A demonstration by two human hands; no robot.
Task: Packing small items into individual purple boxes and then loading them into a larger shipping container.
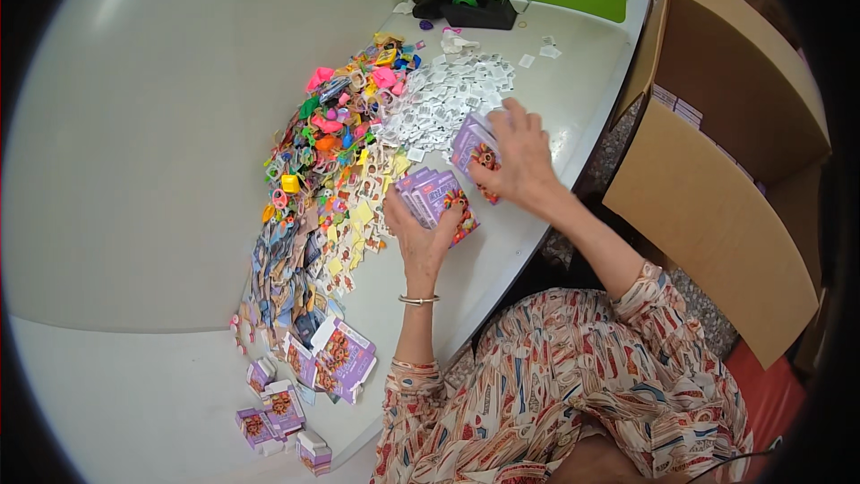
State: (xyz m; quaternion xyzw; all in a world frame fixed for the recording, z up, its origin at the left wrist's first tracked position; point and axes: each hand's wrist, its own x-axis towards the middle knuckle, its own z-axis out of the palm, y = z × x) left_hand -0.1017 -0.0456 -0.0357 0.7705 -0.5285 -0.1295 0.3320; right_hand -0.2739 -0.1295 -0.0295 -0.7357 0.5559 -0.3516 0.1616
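From where I stand, the left grip [419,237] is closed round a fanned stack of purple cartons [434,194], thumb across the front and fingers at the far side. The right grip [523,157], just beyond and to its right, pinches a smaller purple bundle [472,140] with the thumb against its face; how firmly, I cannot tell.

The cartons look like thin card: light, fairly stiff, a touch slippery, easily creased. I'd take them by the side edges, squarely, without squeezing the panels.

Counting, I make at least three in the left grip and seemingly two or more in the right; overlap hides the rest. Near-left of the left grip lie about six loose carton pieces [345,358] on the table [488,269]. Left of it spreads one trinket heap [336,121], beyond it one pile of white slips [452,94], both past counting. Right of the right grip stands one big cardboard box [708,224].
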